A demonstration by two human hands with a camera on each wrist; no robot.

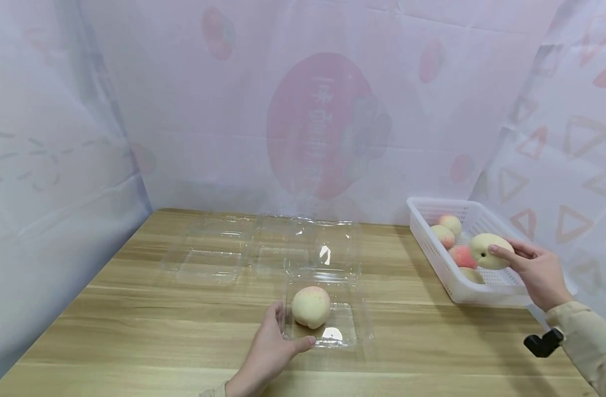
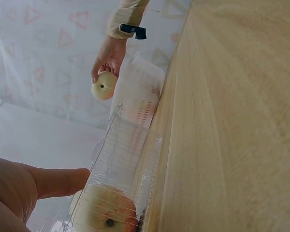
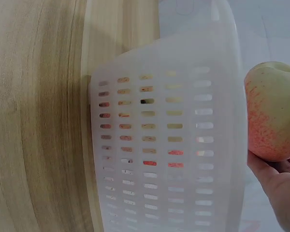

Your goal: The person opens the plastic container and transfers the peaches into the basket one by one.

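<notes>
A clear plastic clamshell box lies open on the wooden table with one pale peach inside it. My left hand grips the box's near left corner, thumb along its front edge. My right hand holds a yellowish peach above a white slotted basket at the right. In the left wrist view the boxed peach sits beside my thumb, and the held peach shows far off. The right wrist view shows the held peach above the basket wall.
Several more peaches lie in the basket. Two more empty clear clamshell boxes lie open toward the back of the table. White printed sheeting closes in the back and both sides.
</notes>
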